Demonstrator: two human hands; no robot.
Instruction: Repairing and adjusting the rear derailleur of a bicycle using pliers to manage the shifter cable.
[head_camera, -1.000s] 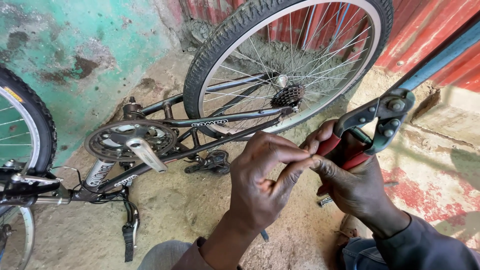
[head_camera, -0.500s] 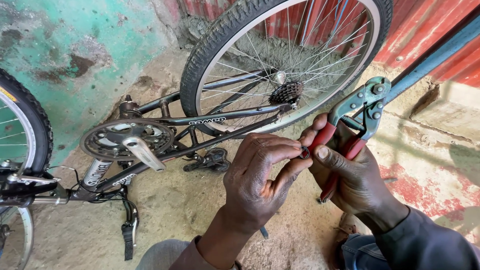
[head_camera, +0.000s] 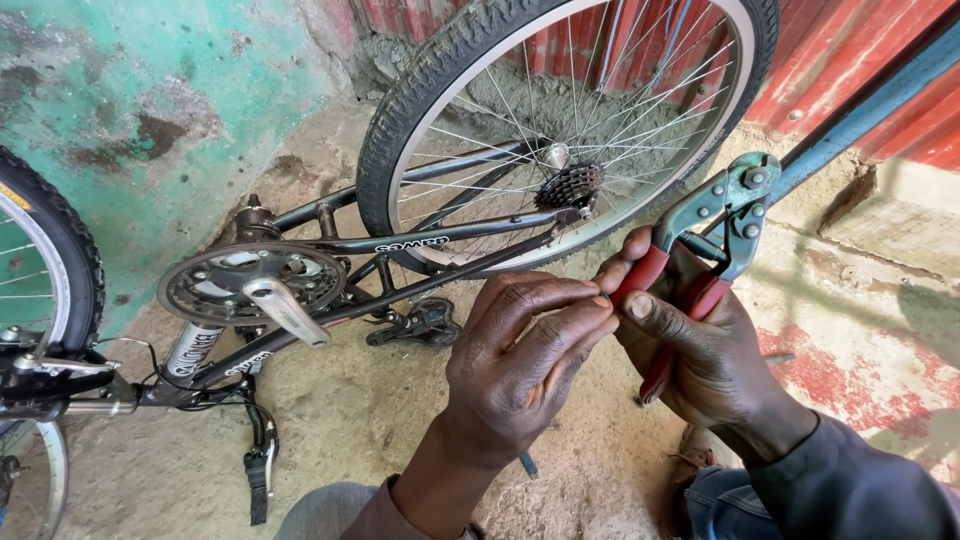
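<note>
- Nearest me, at about five o'clock, the right hand (head_camera: 705, 355) is wrapped round the red grips of a pair of cable cutters (head_camera: 700, 250), thumb laid along the upper grip, fingers curled tight beneath; the green head of the tool points up toward one o'clock.
- Just beside it, toward six o'clock, the left hand (head_camera: 520, 365) has its fingertips pressed together in a pinch right against the upper red grip. Whatever it pinches is too small or too hidden for me to tell.
- Behind the hands, at nine o'clock, the bicycle lies upside down on the dusty ground (head_camera: 370, 420): chainring and crank arm (head_camera: 255, 290), a pedal (head_camera: 258, 470) hanging low at seven o'clock.
- Farther off, at twelve o'clock, the rear wheel (head_camera: 570, 120) stands up with its sprocket cluster (head_camera: 570, 185) at the hub.
- Beyond that, a green painted wall (head_camera: 120, 110) at ten o'clock and red corrugated sheeting (head_camera: 850, 60) at two o'clock.
- As I judge it, the risk sits in that crowded pinch: left fingertips so close to the handles could get nipped if the grips squeeze shut, and a tiny piece could drop into the dirt and vanish.
</note>
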